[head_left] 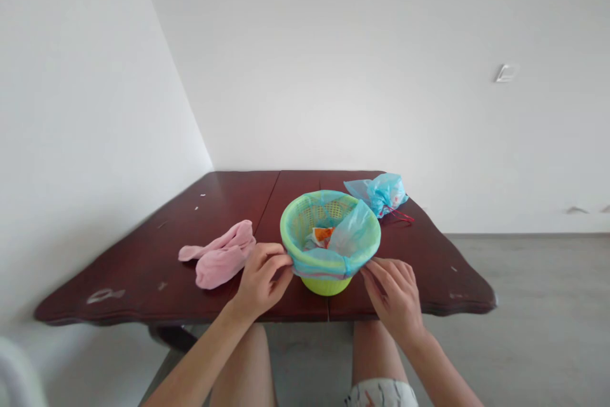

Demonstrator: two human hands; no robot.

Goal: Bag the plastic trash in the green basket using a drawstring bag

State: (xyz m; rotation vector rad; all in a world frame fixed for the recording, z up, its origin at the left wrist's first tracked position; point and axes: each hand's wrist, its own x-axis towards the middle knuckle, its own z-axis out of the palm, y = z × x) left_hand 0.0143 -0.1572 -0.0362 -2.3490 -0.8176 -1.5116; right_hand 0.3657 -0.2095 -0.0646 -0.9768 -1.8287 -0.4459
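- Left hand (pixel 260 280): fingers half curled, pinching the bag (pixel 355 232) where it folds over the near left of the basket (pixel 298 223) rim.
- Right hand (pixel 393 296): fingers partly closed, fingertips (pixel 368 269) pinching the same bag at the near right of the rim.
- Basket: green, woven, upright on the table (pixel 419 254), between both hands.
- Bag: pale blue, lining the basket, wrapped over its rim.
- Wrapper (pixel 321 237): orange and white, inside the bag.
- Cloth (pixel 222 256): pink, crumpled, just beside the left hand.
- Tied bag (pixel 379 194): blue, red drawstring, beyond the basket, touching it or nearly.
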